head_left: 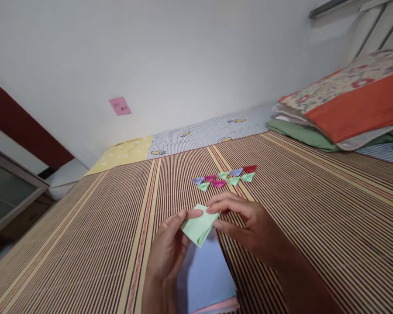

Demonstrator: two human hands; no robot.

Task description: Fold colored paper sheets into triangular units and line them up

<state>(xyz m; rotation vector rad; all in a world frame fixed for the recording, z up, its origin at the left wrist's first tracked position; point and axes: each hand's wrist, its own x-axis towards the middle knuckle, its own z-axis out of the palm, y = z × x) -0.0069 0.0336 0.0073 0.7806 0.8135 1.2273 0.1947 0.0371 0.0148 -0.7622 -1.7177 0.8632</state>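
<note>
A folded light green paper is held up between my hands, its layers showing at the lower right edge. My left hand grips its left side, thumb lying across the top. From the right, my right hand pinches the paper's right corner between thumb and fingers. Below the hands lies a stack of coloured sheets with a blue-violet sheet on top. Beyond them, several small folded paper pieces in green, magenta, violet and red sit in two rows on the striped mat.
The striped mat covers the surface. At the right is a pile of folded cloths with an orange and floral pillow. A pink note is on the wall. A glass-paned frame stands at the left.
</note>
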